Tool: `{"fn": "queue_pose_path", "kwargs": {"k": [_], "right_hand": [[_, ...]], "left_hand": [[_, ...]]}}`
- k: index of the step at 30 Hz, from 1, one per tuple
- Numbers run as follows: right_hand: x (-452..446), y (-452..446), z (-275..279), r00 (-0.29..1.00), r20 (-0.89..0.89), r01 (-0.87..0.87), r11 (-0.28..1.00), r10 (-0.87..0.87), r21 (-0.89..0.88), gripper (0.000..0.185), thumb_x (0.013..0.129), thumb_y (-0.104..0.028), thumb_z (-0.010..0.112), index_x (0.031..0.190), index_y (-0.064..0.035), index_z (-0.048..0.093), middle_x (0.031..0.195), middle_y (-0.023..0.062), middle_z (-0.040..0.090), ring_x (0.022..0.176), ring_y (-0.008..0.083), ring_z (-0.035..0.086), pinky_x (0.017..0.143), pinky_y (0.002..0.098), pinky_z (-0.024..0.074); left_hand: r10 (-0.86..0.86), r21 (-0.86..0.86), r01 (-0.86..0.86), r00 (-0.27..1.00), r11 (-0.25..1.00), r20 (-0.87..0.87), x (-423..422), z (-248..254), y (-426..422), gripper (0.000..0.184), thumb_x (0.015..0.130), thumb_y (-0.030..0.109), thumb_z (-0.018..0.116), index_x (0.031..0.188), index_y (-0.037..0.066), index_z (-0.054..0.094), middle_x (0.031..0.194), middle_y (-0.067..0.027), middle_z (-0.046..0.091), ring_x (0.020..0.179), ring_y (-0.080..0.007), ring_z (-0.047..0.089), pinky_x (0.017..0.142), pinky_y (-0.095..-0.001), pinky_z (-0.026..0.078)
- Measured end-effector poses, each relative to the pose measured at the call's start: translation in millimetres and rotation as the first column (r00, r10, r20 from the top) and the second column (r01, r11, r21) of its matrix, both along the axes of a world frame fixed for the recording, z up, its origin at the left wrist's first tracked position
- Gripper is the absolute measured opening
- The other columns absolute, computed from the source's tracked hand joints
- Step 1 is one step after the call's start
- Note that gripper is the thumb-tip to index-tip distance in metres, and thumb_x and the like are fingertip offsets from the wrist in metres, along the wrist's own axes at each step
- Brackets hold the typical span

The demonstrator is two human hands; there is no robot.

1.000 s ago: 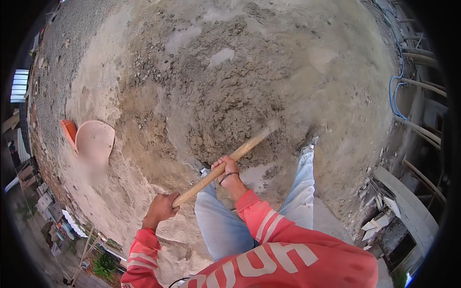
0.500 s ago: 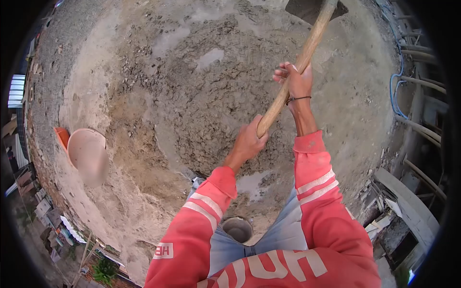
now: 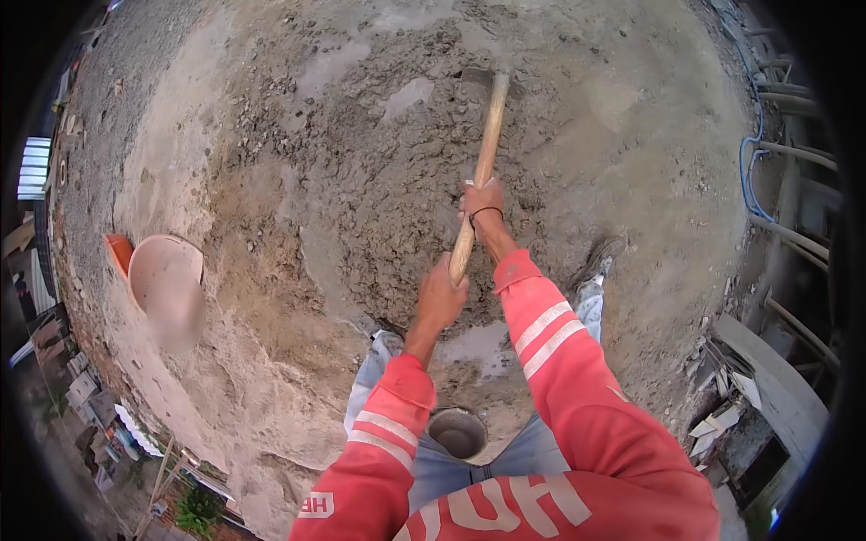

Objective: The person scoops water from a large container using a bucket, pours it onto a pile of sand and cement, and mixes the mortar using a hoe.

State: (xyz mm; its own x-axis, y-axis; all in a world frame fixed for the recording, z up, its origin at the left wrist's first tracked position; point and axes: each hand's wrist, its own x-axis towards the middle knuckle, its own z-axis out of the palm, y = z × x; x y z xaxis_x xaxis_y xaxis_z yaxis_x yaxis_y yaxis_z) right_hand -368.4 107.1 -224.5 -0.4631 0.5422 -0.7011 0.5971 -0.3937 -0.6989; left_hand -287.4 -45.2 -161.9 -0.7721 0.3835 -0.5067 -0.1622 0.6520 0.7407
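Both my hands are wrapped round the wooden handle of a hoe (image 3: 490,135). My left hand (image 3: 441,296) grips the handle's lower end, close to my body. Farther up the shaft is my right hand (image 3: 484,200), with a dark band at its wrist. The hoe's blade lies at the far end of the handle, partly sunk in a heap of wet grey concrete mix (image 3: 379,198), so most of its edge is hidden. The mix spreads lumpy and wet in front of my feet.
A round bucket (image 3: 457,433) stands between my legs. At the left, a pale tub (image 3: 167,270) rests beside an orange piece (image 3: 118,256). A blue hose (image 3: 747,171), wooden poles and broken boards (image 3: 722,419) line the right edge. Plants and rubble lie lower left.
The hoe has come down from the upper right, and its blade now sits in the mix. Both hands moved left and lower, and the right hand's fingers closed round the handle.
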Motion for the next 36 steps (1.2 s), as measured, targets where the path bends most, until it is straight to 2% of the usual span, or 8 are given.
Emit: {"fn": "queue_pose_path", "kwargs": {"k": [8, 14, 21, 25, 29, 34, 35, 36], "right_hand": [[173, -123, 105, 0.983, 0.048, 0.180, 0.876, -0.177, -0.448, 0.031, 0.092, 0.001, 0.056, 0.114, -0.0064, 0.036, 0.072, 0.0066, 0.052, 0.049, 0.0150, 0.053, 0.041, 0.0321, 0.0471], [183, -92, 105, 1.000, 0.005, -0.015, 0.975, 0.017, -0.221, 0.036, 0.087, -0.001, 0.062, 0.114, -0.0027, 0.038, 0.066, 0.0048, 0.052, 0.045, 0.0156, 0.054, 0.039, 0.0316, 0.0453], [6, 113, 93, 0.905, -0.296, -0.218, 0.931, 0.305, 0.293, 0.056, 0.086, 0.003, 0.059, 0.136, -0.0047, 0.035, 0.084, 0.0067, 0.062, 0.062, 0.0138, 0.063, 0.051, 0.0288, 0.0532], [-101, 205, 58, 0.873, -0.091, -0.265, 0.621, 0.480, 0.737, 0.083, 0.083, -0.006, 0.065, 0.149, 0.0025, 0.015, 0.104, 0.0300, 0.061, 0.088, 0.0468, 0.065, 0.077, 0.0520, 0.0519], [-204, 280, -19, 0.850, 0.208, -0.396, 0.328, 0.484, 0.858, 0.071, 0.084, -0.021, 0.070, 0.136, 0.0039, 0.029, 0.111, 0.0330, 0.061, 0.098, 0.0468, 0.064, 0.086, 0.0502, 0.0529], [-251, 313, -154, 0.891, 0.208, -0.427, 0.588, 0.404, 0.687, 0.057, 0.091, -0.022, 0.055, 0.141, 0.0000, 0.038, 0.121, 0.0283, 0.062, 0.111, 0.0418, 0.063, 0.089, 0.0476, 0.0543], [-258, 304, -162, 0.955, 0.165, -0.294, 0.843, 0.245, 0.450, 0.072, 0.101, -0.055, 0.018, 0.133, -0.0016, 0.054, 0.129, 0.0268, 0.059, 0.123, 0.0399, 0.056, 0.101, 0.0479, 0.0445], [-253, 297, -168, 0.890, 0.304, -0.455, 0.706, 0.340, 0.543, 0.061, 0.095, -0.047, 0.036, 0.133, 0.0000, 0.046, 0.126, 0.0280, 0.059, 0.118, 0.0405, 0.058, 0.098, 0.0475, 0.0477]], "left_hand": [[-0.109, -0.256, 0.182, 0.955, 0.949, 0.276, 146, 101, -134, 0.034, 0.080, 0.016, 0.068, 0.106, 0.005, 0.051, 0.080, -0.0241, 0.065, 0.077, -0.0472, 0.062, 0.075, -0.0541, 0.047], [0.037, -0.183, 0.004, 0.974, 0.983, 0.223, 169, 107, -82, 0.025, 0.080, 0.015, 0.067, 0.098, 0.004, 0.054, 0.075, -0.0223, 0.063, 0.073, -0.0454, 0.062, 0.068, -0.0503, 0.048], [0.262, 0.288, -0.239, 0.964, 0.927, -0.041, 6, 8, 149, 0.022, 0.083, 0.011, 0.065, 0.099, 0.000, 0.055, 0.071, -0.0149, 0.060, 0.063, -0.0229, 0.063, 0.061, -0.0377, 0.048], [0.287, 0.532, -0.150, 0.940, 0.833, -0.186, -133, -51, 272, 0.043, 0.082, 0.022, 0.072, 0.115, -0.003, 0.060, 0.100, -0.0219, 0.071, 0.090, -0.0256, 0.069, 0.078, -0.0388, 0.051], [0.264, 0.431, -0.100, 0.902, 0.897, -0.342, -234, -118, 356, 0.042, 0.077, 0.032, 0.077, 0.092, -0.006, 0.067, 0.094, -0.0257, 0.070, 0.092, -0.0357, 0.070, 0.071, -0.0457, 0.050], [0.303, 0.261, -0.271, 0.949, 0.927, -0.092, -249, -190, 383, 0.045, 0.072, 0.033, 0.082, 0.086, -0.008, 0.069, 0.094, -0.0270, 0.071, 0.094, -0.0347, 0.071, 0.073, -0.0447, 0.053], [0.334, 0.286, -0.305, 0.941, 0.908, -0.056, -241, -196, 377, 0.045, 0.072, 0.033, 0.082, 0.086, -0.008, 0.070, 0.094, -0.0264, 0.071, 0.094, -0.0340, 0.071, 0.073, -0.0441, 0.053], [0.370, 0.318, -0.344, 0.929, 0.884, -0.023, -237, -195, 374, 0.044, 0.072, 0.033, 0.083, 0.087, -0.007, 0.070, 0.094, -0.0258, 0.072, 0.094, -0.0334, 0.072, 0.074, -0.0436, 0.054]]}}
